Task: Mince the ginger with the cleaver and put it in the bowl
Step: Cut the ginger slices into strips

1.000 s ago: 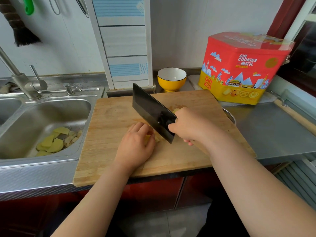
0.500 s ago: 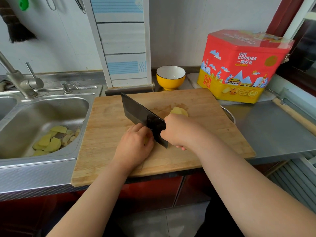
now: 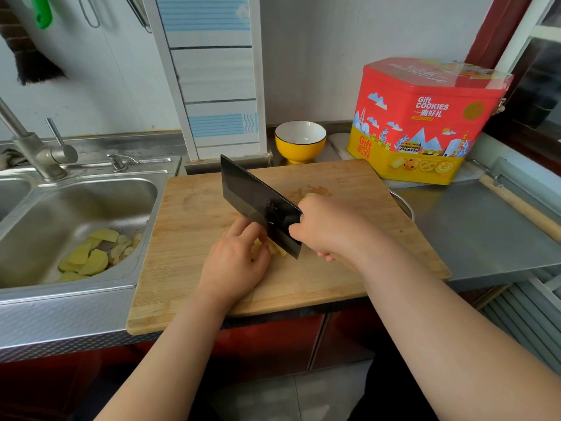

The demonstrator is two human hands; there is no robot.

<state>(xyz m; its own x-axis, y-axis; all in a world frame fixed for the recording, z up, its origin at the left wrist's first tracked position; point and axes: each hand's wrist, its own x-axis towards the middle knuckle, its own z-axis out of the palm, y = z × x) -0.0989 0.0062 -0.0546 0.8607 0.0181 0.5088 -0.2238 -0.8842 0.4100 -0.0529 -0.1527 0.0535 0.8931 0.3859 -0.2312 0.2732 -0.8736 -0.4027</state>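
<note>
Chopping stage of the mincing task, head view. The right hand (image 3: 326, 229) is wrapped around the handle of the cleaver (image 3: 258, 205), whose dark blade is raised and tilted, heel low near the board and tip pointing up and away toward the wall. The left hand (image 3: 235, 262) lies curled, knuckles up, on the cutting board (image 3: 188, 238), pinning the ginger (image 3: 271, 248); only a few pale slivers show between its fingertips and the blade, so how finely they are cut cannot be told. A second yellowish piece (image 3: 309, 196) peeks out just beyond the right hand. The bowl (image 3: 300, 141) stands empty on the desk (image 3: 485, 226) behind the board, beside the cookie tin (image 3: 425, 120); peelings (image 3: 91, 253) lie in the sink (image 3: 76, 202). Judged from this, the work is at an early-to-middle point, with no ginger yet transferred. To do the step well, the blade's flat should ride against the left knuckles with the fingertips tucked back, strokes kept short and low, and the pile regathered and cross-cut until fine. The main risk is the raised edge descending on fingertips that lie just beside it.
</note>
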